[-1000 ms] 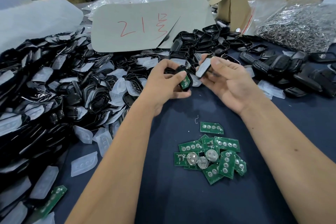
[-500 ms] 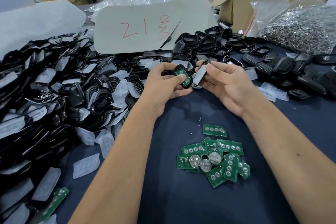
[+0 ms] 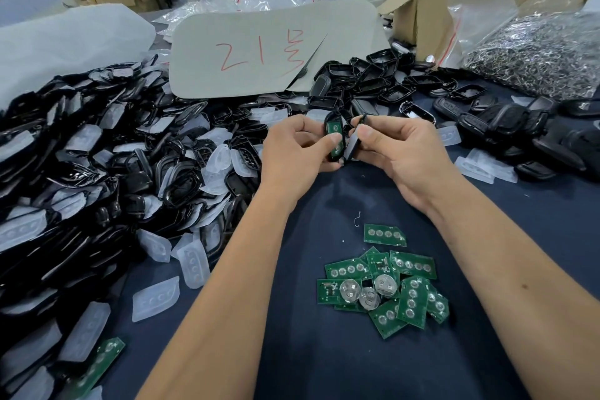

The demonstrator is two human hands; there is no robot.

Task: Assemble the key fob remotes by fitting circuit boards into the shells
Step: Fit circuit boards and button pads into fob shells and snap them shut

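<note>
My left hand [image 3: 293, 153] grips a black shell half [image 3: 334, 140] with a green circuit board seated inside it. My right hand [image 3: 397, 153] pinches the other black shell half [image 3: 353, 143], held edge-on right beside the first, the two nearly touching above the dark blue table [image 3: 292, 351]. A loose pile of green circuit boards [image 3: 383, 286], some with round silver battery clips, lies on the cloth nearer to me. One more green board [image 3: 97, 364] lies at the lower left.
A big heap of black shells and clear rubber button pads [image 3: 97, 172] fills the left. More black shell halves [image 3: 373, 78] and closed fobs [image 3: 519, 127] lie at the back right. Behind stand a grey card with red writing [image 3: 259, 52], a cardboard box [image 3: 418, 23] and a bag of metal rings [image 3: 535, 55].
My right hand has brought its shell half in against the shell with the board in my left hand. Both hands shifted slightly away from me.
</note>
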